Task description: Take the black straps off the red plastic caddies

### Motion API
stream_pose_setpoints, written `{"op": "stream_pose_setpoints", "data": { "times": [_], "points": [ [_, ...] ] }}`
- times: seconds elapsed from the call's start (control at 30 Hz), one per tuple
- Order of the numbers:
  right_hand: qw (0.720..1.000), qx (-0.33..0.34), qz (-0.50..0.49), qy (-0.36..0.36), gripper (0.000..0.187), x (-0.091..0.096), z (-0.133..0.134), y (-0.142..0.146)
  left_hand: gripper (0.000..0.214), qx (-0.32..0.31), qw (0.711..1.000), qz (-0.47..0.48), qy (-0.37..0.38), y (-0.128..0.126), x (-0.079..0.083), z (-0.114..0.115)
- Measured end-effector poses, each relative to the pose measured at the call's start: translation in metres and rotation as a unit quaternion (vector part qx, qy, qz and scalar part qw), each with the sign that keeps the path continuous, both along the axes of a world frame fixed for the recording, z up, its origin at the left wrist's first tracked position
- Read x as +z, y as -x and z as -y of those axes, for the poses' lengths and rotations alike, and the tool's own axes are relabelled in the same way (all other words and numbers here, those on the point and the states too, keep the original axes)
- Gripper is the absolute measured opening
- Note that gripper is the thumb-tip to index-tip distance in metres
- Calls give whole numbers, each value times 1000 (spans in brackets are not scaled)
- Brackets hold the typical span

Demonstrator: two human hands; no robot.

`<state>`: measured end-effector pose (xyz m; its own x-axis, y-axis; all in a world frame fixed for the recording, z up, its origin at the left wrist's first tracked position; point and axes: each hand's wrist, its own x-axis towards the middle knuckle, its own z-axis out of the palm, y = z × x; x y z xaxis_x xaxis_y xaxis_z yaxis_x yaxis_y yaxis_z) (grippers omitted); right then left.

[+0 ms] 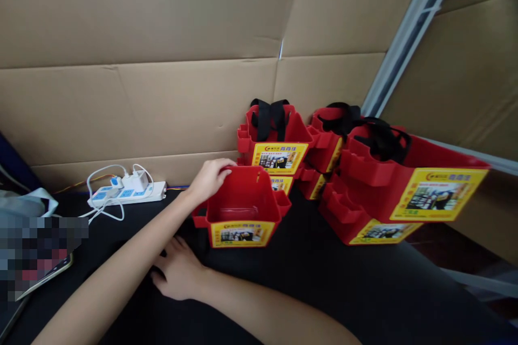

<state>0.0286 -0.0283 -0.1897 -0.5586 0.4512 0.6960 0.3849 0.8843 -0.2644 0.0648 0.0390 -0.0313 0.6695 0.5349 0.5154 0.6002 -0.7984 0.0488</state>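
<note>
A red plastic bin with a yellow label stands open-topped on the black table surface. My left hand reaches in from the lower left and grips the bin's back left rim. My right hand crosses over from the lower right and lies flat on the black surface just in front of the bin's left corner, holding nothing. Inside the bin I see only a faint clear piece at the bottom.
Several more red bins with black straps are stacked behind and to the right. A white power strip with plugs and cables lies at the left by the cardboard wall. A phone lies at the left edge.
</note>
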Motion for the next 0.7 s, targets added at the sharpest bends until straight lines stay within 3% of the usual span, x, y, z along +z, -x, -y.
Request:
{"op": "stream_pose_setpoints", "data": {
  "times": [0.4, 0.57, 0.7],
  "points": [
    [999, -41, 31, -5, 30, 4, 8, 0, 24, 121, 991, 41, -35, 112, 38, -69],
    [999, -44, 28, -12, 29, 6, 5, 7, 24, 147, 987, 34, -49, 130, 45, -83],
    [998, -15, 55, -40, 32, 21, -7, 40, 24, 162, 985, 22, -55, 131, 48, -90]
  ]
}}
